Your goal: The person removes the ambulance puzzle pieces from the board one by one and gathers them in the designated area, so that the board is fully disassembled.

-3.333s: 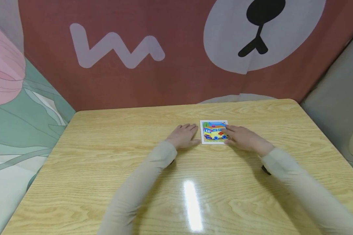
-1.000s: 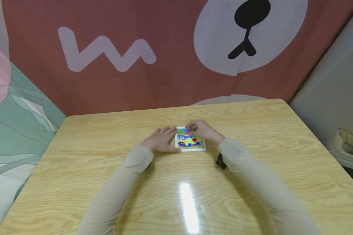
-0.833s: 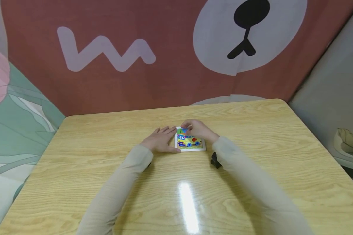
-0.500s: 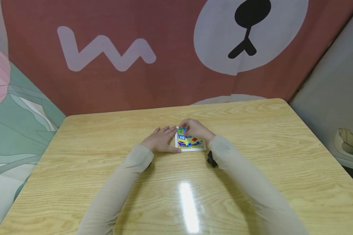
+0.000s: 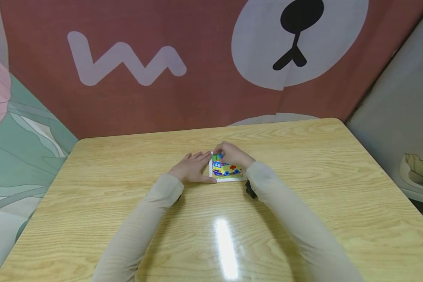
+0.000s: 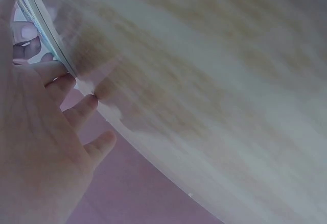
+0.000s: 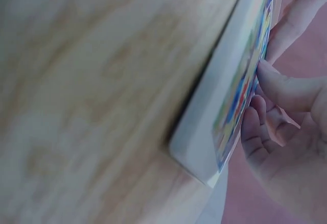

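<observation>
A small white-framed picture board [image 5: 230,179] with a colourful cartoon ambulance lies flat near the table's far side. My left hand [image 5: 190,169] rests flat at its left edge, fingers spread, the thumb at the lower left corner. In the left wrist view the fingers of this left hand [image 6: 43,117] reach out beside the thin board edge [image 6: 46,25]. Over the top of the picture bends my right hand [image 5: 234,154], covering its upper right part. The right wrist view has the right thumb [image 7: 276,83] on the picture face and the other fingers curled; I cannot tell whether they pinch a piece.
The wood-grain table [image 5: 127,168] runs up to a red-brown wall hanging [image 5: 211,98] with a cartoon animal face. Black wrist camera [image 5: 250,190] hangs under the right cuff. Off the right side stands a pale container [image 5: 417,176] with something tan in it.
My right hand has gone from the board's right edge to its top and slid further left across it. The board sits further left in view; the left hand has stayed at its left edge.
</observation>
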Tool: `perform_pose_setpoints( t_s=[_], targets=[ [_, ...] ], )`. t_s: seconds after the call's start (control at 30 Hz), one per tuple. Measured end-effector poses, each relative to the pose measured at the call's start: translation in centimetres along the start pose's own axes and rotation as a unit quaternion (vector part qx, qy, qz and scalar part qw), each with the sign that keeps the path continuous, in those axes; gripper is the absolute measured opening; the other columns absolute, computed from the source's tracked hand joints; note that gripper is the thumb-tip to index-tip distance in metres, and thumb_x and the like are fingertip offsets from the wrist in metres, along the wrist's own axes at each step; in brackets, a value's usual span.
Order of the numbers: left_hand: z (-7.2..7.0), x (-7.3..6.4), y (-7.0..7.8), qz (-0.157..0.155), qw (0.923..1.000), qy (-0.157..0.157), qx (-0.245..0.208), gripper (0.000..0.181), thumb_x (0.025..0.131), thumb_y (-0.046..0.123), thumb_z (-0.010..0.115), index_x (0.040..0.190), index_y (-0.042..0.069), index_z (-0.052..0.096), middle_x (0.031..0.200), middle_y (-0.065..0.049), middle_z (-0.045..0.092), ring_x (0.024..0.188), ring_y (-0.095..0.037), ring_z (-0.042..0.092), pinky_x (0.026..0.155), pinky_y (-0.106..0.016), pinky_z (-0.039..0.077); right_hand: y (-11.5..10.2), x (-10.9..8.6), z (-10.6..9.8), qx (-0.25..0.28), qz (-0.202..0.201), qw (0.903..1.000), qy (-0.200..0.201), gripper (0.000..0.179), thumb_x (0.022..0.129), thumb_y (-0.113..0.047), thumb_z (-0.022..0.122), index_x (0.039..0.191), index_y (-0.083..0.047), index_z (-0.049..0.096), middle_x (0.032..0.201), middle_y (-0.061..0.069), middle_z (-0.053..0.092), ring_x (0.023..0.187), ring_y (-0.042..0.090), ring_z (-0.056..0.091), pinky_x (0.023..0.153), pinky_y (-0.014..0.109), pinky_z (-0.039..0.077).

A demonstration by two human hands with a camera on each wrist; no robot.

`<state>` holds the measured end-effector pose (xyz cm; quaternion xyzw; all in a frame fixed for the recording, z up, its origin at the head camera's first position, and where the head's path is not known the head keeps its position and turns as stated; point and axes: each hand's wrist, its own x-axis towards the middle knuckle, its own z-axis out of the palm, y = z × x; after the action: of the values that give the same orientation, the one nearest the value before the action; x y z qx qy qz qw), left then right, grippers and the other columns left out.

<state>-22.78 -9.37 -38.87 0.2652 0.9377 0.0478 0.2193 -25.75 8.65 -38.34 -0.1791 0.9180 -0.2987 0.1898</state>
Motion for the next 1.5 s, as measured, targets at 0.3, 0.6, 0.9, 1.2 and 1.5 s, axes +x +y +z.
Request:
perform_pose_setpoints(
  t_s=[0.3,0.6,0.9,1.2,1.5],
  targets=[
    [0.2,0.1,-0.1,-0.003,1.0,0.001,-0.006,0.097,0.084,0.07,0.051,0.155,0.018,0.01,0.163,0.004,0.005,0.151,-0.025,0.008,0.122,-0.052,0.004,0.0,0.3,0.1,-0.016,-0.002,0.9998,-0.008,0.036,0.088,0.006,0.059,0.123,0.002,0.058,0.126,0.018,0.056,0.121,0.03,0.051,0.11,0.04,0.04],
    [0.2,0.1,-0.2,-0.005,0.9999,0.003,-0.01,0.097,0.084,0.07,0.051,0.155,0.019,0.009,0.163,0.005,0.006,0.151,-0.025,0.009,0.122,-0.052,0.006,-0.2,0.4,0.1,-0.015,0.006,0.9998,-0.012,0.036,0.088,0.007,0.059,0.123,0.001,0.058,0.125,0.018,0.055,0.12,0.029,0.051,0.109,0.039,0.04],
    [0.1,0.2,-0.3,-0.006,1.0,0.001,-0.004,0.099,0.083,0.072,0.049,0.155,0.02,0.007,0.163,0.005,0.004,0.151,-0.024,0.008,0.121,-0.054,0.007,-0.2,0.5,-0.1,0.001,0.01,0.9998,-0.018,0.035,0.088,0.009,0.057,0.122,0.001,0.058,0.124,0.018,0.052,0.117,0.029,0.05,0.108,0.038,0.041],
    [0.0,0.3,-0.2,-0.006,0.9999,0.0,-0.008,0.099,0.083,0.073,0.05,0.155,0.021,0.007,0.163,0.006,0.003,0.151,-0.024,0.008,0.121,-0.054,0.007,0.9,0.9,-0.3,0.039,-0.001,0.9988,-0.03,0.036,0.088,0.008,0.056,0.124,0.0,0.056,0.128,0.018,0.05,0.118,0.029,0.047,0.108,0.042,0.039],
    [0.0,0.2,-0.1,-0.009,0.9999,-0.006,-0.005,0.1,0.083,0.072,0.05,0.155,0.02,0.006,0.163,0.005,0.003,0.151,-0.024,0.007,0.121,-0.054,0.008,1.1,0.9,-0.2,0.044,-0.006,0.9984,-0.034,0.035,0.088,0.007,0.056,0.123,0.0,0.056,0.125,0.018,0.051,0.114,0.028,0.047,0.106,0.042,0.04]
  ],
)
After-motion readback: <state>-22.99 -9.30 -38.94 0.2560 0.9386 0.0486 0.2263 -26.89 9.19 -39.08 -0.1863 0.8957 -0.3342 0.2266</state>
